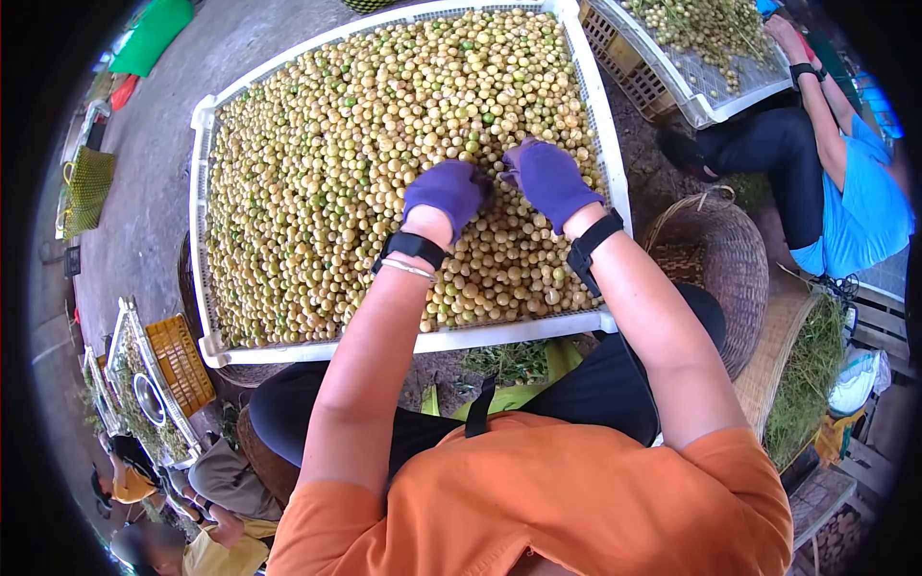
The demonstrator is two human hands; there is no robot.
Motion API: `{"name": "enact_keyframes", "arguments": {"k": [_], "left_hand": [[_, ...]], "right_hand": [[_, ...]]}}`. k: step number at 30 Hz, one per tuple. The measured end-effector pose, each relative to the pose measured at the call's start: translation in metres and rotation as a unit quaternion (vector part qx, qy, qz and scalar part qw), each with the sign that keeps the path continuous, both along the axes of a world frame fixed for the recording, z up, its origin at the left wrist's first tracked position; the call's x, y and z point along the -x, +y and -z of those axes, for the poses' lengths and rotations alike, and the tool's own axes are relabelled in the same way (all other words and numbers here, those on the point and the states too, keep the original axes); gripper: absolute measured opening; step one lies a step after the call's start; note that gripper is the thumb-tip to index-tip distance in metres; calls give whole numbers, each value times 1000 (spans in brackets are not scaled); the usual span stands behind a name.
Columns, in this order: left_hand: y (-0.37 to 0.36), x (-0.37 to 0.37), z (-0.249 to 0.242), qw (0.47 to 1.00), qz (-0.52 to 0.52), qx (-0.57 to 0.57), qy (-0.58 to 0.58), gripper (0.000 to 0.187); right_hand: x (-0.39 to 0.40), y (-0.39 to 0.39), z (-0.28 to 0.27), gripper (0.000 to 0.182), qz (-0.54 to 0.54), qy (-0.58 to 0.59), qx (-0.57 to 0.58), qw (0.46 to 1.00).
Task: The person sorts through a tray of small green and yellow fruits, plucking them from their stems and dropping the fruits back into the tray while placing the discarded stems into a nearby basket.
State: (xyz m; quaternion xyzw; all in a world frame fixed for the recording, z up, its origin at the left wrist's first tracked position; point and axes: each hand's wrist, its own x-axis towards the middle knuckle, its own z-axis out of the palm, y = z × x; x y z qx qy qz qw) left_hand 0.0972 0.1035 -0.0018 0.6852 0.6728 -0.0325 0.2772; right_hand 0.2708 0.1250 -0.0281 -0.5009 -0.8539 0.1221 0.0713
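Observation:
A wide white mesh tray (pixel 206 278) lies before me, filled with small round yellow-tan fruits (pixel 317 173), a few of them green. Both my hands wear purple gloves and work among the fruits at the right part of the tray. My left hand (pixel 447 197) is over the fruits with its fingers pointing right, smeared by motion and partly hidden. Close beside it, my right hand (pixel 552 184) has its fingers curled in toward the fruits; what is in them, if anything, is hidden. Between the hands is a dip in the pile.
A wicker basket (pixel 735 278) stands right of my knee. Another tray (pixel 715 106) with fruits rests on a crate at upper right, where a person in blue (pixel 855 202) sits. Green stems (pixel 807 374) lie at right. Other people, a yellow crate (pixel 178 365) and trays are at lower left.

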Motion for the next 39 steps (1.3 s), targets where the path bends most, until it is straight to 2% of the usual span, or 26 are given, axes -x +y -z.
{"name": "enact_keyframes", "arguments": {"k": [2,3,4,5,6,7,8,10,11,13,14,15,16,17,18,21,24,27,30,32,33,34,36,37,39], "left_hand": [[2,16,-2,998,-13,-7,-64,28],[-5,21,-13,972,-113,7,-206,25],[-13,29,-18,884,-227,48,-405,21],[-15,42,-5,779,-253,106,-564,20],[-17,47,-8,642,-270,160,-700,19],[-23,50,-10,573,-306,197,-735,18],[-29,52,-13,546,-312,210,-749,16],[-32,52,-16,595,-304,210,-713,18],[-33,50,-13,665,-286,189,-664,19],[-36,39,-1,786,-243,142,-551,21],[-35,33,5,887,-154,86,-427,23],[-32,24,9,956,-61,27,-286,26],[-31,15,6,990,34,-32,-133,28],[-32,7,3,997,30,16,-72,28],[-32,4,5,998,37,9,-52,27],[-34,0,5,998,56,1,-14,26],[-31,-6,-7,998,58,35,2,25],[-32,-11,-4,993,99,31,54,23],[-38,-11,3,993,110,23,38,23],[-42,-6,-5,995,96,38,19,23],[-46,-2,-4,996,77,37,-5,37],[-48,2,-3,996,75,42,-19,37],[-53,8,-5,995,72,55,-49,37],[-56,9,-8,994,65,70,-46,37],[-60,17,-11,990,82,74,-86,33]], "right_hand": [[-1,-4,-2,12,2,-6,-1,1000],[0,-6,-1,14,6,-6,-6,1000],[0,-7,1,16,9,-5,-12,1000],[-2,-6,1,17,8,39,-4,999],[-5,-3,1,18,7,84,6,996],[-7,0,1,19,4,128,14,992],[-9,2,1,20,60,189,66,978],[-11,8,-15,21,169,302,167,923],[-11,10,-22,21,219,455,305,808],[-8,9,-24,22,218,491,311,784],[-5,10,-24,22,217,508,315,772],[1,10,-18,22,203,435,229,847],[7,5,-12,21,145,393,121,900],[10,2,-7,18,65,360,73,928],[13,0,-2,18,-13,322,24,946],[18,-5,8,20,-69,162,26,984],[17,-6,3,22,-71,51,15,996],[19,-6,9,22,-95,0,7,995],[14,-8,7,13,-99,109,26,989],[7,-5,-8,16,63,274,165,945],[4,-4,-18,18,142,349,231,897],[1,-1,-20,20,181,441,293,829],[-5,6,-21,24,250,599,398,649],[-3,4,-22,21,243,611,387,646],[3,1,-25,22,191,531,353,747]]}}
